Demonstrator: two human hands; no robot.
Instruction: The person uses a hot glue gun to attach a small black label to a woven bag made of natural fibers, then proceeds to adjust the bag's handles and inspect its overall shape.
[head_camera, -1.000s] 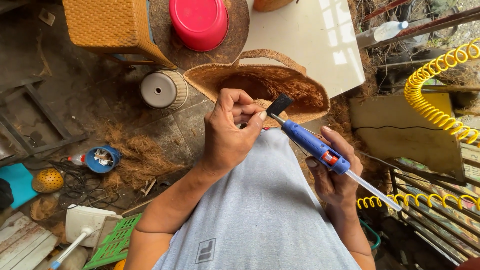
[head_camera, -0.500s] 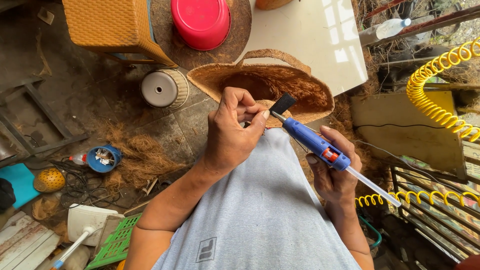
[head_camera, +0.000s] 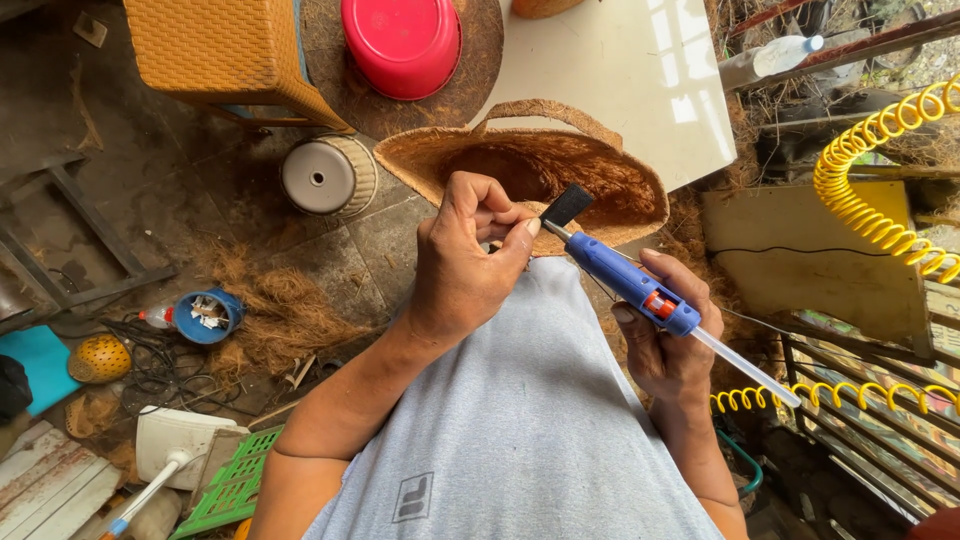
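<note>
Supporting surface: the floor (head_camera: 150, 215), dark, tiled and dusty. Resting directly on it:
- loose brown fibre pile (head_camera: 275, 310) at centre-left;
- round grey stool (head_camera: 325, 175), just beside a woven orange basket (head_camera: 225, 50);
- small blue bowl (head_camera: 205, 315) holding white scraps, touching the fibre pile;
- black cable tangle (head_camera: 150, 365) near the bowl;
- yellow perforated ball (head_camera: 98, 358) at the left edge;
- green plastic crate (head_camera: 230, 485) at the lower left.
</note>
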